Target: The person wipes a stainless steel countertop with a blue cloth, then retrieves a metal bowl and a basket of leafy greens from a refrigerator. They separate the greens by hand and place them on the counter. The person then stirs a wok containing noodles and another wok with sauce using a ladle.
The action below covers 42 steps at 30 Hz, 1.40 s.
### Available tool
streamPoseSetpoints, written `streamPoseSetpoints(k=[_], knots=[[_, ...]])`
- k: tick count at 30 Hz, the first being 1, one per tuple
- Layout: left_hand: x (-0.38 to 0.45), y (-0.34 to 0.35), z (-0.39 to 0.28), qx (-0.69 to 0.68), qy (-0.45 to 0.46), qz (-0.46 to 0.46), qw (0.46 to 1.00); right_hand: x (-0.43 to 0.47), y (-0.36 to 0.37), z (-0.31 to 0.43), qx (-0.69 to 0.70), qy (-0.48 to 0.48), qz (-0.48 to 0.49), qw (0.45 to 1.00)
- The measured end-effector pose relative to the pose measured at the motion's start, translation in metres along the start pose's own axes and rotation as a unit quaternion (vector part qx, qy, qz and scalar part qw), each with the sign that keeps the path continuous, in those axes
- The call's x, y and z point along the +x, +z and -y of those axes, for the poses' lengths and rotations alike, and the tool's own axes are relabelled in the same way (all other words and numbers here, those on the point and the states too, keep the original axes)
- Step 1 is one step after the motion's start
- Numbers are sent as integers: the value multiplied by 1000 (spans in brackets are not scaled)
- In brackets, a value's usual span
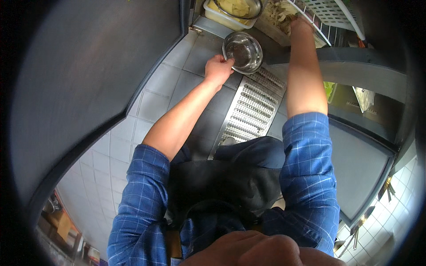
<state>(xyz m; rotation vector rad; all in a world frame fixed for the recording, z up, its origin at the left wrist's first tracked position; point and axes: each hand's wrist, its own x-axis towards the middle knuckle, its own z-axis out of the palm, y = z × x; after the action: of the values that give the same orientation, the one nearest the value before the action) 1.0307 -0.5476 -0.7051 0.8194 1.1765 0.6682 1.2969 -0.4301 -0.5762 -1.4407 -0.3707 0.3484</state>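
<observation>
My left hand point(219, 71) grips the near left rim of a round stainless steel bowl point(244, 53), thumb on the inner side. The bowl is tilted towards me and looks empty, held over the tiled floor. My right hand point(302, 26) reaches into a clear plastic container point(271, 31) of pale sliced food point(277, 14), perhaps mushrooms. Its fingers are hidden by the food and the wire rack, so their grip does not show. Left of that container stands a white plastic tub point(221, 19) with a steel-rimmed bowl of yellow slices point(234, 7) on it.
A white wire rack point(314, 25) and a white perforated basket point(329, 13) sit above my right hand. Large grey doors stand open at left point(83, 66) and right point(359, 169). Below lies a slotted metal drain grate point(249, 111). Bagged food point(365, 98) shows inside the right compartment.
</observation>
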Motion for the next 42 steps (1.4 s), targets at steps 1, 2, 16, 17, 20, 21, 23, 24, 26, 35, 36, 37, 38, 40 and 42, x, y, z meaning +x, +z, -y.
streamPoseSetpoints(k=[1, 2, 16, 17, 20, 21, 23, 24, 26, 35, 36, 37, 38, 40, 42], knots=[[2, 2, 0, -30, -8, 5, 1000, -4, -3, 1, 54, 36, 14, 998], [3, 5, 1, -37, -9, 8, 999, -8, -6, 2, 99, 70, 27, 992], [5, 5, -3, -37, -3, 55, 998, -165, -81, -52, -507, -145, 295, 796], [3, 4, -3, 26, 9, 47, 999, -174, -82, -56, -533, -150, 314, 771], [-7, -6, -1, 115, 25, 47, 992, -193, -81, -58, -583, -150, 362, 712], [-11, -8, -1, 81, 11, 58, 995, -196, -81, -53, -583, -138, 374, 708], [-22, -8, -3, -17, 3, 61, 998, -195, -83, -35, -574, -105, 402, 706], [-27, -8, -7, -34, -8, 68, 997, -192, -88, -21, -536, -116, 413, 727], [-45, -11, -16, -66, -34, 78, 994, -189, -106, 13, -477, -85, 428, 763], [-215, 17, -97, -35, -85, 85, 992, -250, -249, 162, -194, 231, 127, 945], [-234, 26, -114, -10, -92, 93, 991, -261, -264, 183, -205, 258, 94, 939], [-258, 37, -130, -1, -88, 111, 990, -270, -282, 205, -155, 311, 109, 932], [-278, 44, -150, 24, -92, 130, 987, -279, -291, 230, -122, 356, 129, 918], [-325, 71, -188, 59, -97, 178, 977, -295, -322, 287, 6, 409, 144, 901], [-378, 97, -228, 135, -85, 217, 963, -307, -352, 352, 67, 431, 126, 891]])
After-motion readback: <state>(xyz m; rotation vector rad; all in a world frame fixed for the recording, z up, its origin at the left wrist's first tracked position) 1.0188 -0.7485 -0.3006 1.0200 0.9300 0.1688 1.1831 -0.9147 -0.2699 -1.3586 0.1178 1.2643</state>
